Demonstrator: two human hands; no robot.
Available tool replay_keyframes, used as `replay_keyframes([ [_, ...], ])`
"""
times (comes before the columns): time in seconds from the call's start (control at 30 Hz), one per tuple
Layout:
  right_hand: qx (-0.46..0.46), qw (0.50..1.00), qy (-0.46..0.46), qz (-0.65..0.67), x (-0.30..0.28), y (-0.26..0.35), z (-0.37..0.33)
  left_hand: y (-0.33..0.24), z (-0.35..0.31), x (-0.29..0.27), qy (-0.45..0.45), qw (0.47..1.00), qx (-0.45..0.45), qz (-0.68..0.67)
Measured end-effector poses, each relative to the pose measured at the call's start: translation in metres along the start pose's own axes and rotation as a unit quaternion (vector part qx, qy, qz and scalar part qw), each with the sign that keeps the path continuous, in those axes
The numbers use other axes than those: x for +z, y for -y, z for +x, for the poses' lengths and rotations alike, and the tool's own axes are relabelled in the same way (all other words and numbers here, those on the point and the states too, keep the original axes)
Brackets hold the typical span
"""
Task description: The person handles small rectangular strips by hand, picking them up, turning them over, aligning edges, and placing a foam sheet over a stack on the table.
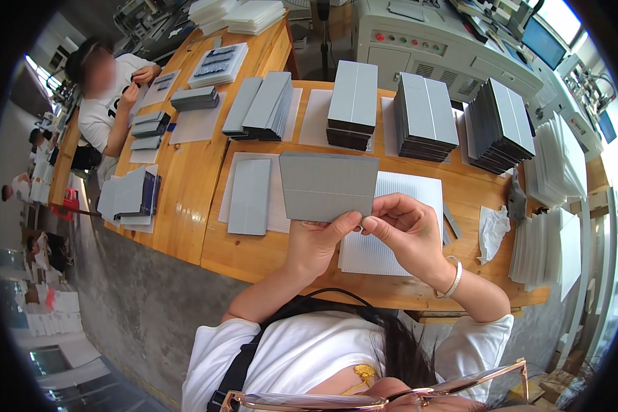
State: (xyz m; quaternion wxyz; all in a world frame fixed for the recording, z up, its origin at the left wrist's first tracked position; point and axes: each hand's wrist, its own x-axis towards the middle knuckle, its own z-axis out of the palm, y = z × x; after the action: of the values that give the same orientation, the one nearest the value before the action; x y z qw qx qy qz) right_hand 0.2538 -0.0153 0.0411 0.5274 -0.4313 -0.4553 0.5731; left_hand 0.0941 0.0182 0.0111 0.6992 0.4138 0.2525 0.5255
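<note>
While the left hand (314, 246) clamps the lower edge of a flat, smooth grey panel (328, 185), its hidden fingers seemingly bracing the back, the right hand (410, 233) pinches the lower right corner, thumb close to thumb. Beneath the hands, a ribbed white sheet (371, 255) covers part of the wooden table (268, 262). Left of them lies a rectangular slab (249, 197); beyond stands a blocky grey stack (352, 96); rightward, a crumpled white wad (493, 234).
</note>
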Motion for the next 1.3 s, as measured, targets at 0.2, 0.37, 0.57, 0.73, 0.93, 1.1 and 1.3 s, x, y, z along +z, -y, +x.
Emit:
replay_keyframes([
  [0.2,0.014,0.999,-0.009,0.030,-0.007,-0.001,0.000,0.006,0.007,-0.005,-0.013,0.999,-0.006,-0.038],
  [0.37,-0.148,0.907,-0.003,-0.394,-0.045,0.036,0.020,0.002,0.005,-0.013,-0.054,0.998,0.000,-0.028],
  [0.57,-0.098,0.801,0.092,-0.583,-0.075,0.050,0.031,0.007,0.007,-0.014,-0.037,0.999,-0.020,-0.025],
  [0.73,-0.031,0.801,0.129,-0.584,-0.078,0.045,0.043,0.011,0.007,-0.012,-0.029,0.998,-0.046,-0.031],
  [0.93,-0.017,0.803,0.127,-0.581,-0.084,0.040,0.046,0.013,0.005,-0.013,-0.019,0.998,-0.052,-0.029],
  [1.1,-0.045,0.822,0.125,-0.553,-0.081,0.042,0.043,0.012,0.003,-0.012,-0.008,0.998,-0.055,-0.028],
  [1.3,-0.025,0.967,0.079,-0.239,-0.032,0.029,0.020,0.012,0.000,-0.009,-0.028,0.996,-0.071,-0.053],
])
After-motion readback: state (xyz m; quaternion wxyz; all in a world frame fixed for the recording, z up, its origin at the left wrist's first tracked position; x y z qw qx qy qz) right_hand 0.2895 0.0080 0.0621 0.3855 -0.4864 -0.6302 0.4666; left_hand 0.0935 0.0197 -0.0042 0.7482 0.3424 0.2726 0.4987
